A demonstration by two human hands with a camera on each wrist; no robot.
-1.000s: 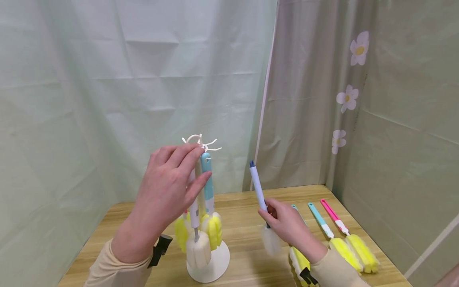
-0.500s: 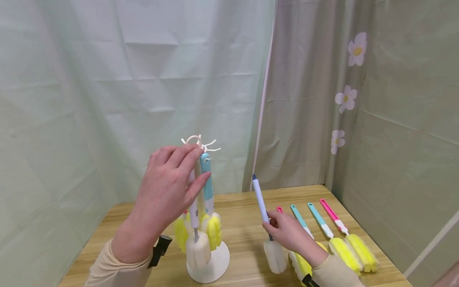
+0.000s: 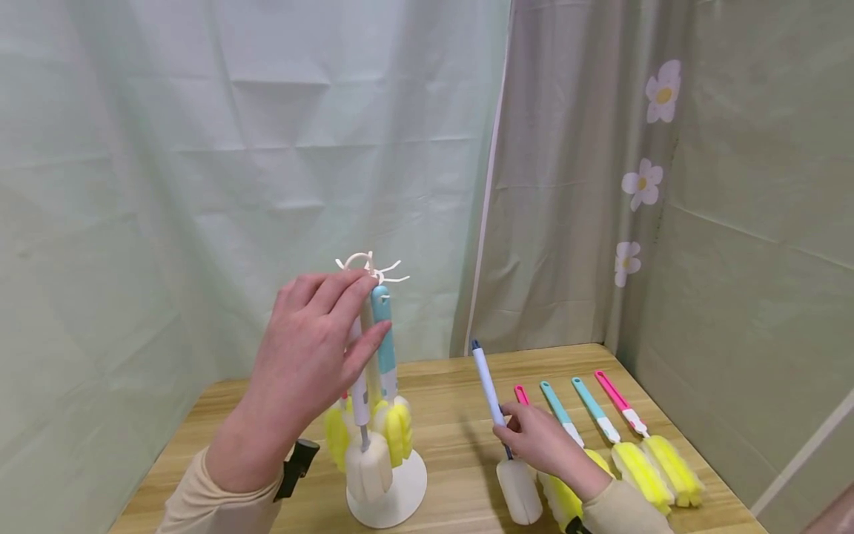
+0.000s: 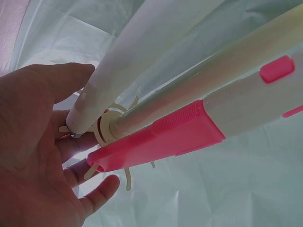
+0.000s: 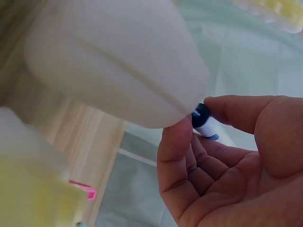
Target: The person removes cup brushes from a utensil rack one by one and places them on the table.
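Note:
My left hand (image 3: 307,348) is at the top of a white rack (image 3: 410,493), its fingertips reaching over the hub beside the hooks and its thumb apart from the fingers. Bottle brushes hang there sponge down: one with a white sponge (image 3: 369,467), one with a blue handle (image 3: 382,319), and one with a pink handle (image 4: 151,142) in the left wrist view. On the right, my right hand (image 3: 539,437) pinches another bottle brush (image 3: 488,386) low on its lilac handle. That brush leans, with its white sponge head (image 5: 118,61) low at the tabletop.
Several yellow-and-white sponge brushes lie in a row at the right of the wooden table (image 3: 447,423), among them a pink one (image 3: 617,397) and a blue one (image 3: 594,404). Curtains (image 3: 414,148) stand behind the table and along its right side.
My right hand has lowered the lilac-handled brush towards the table and slightly right, near the row of brushes. My left hand has stayed at the top of the rack.

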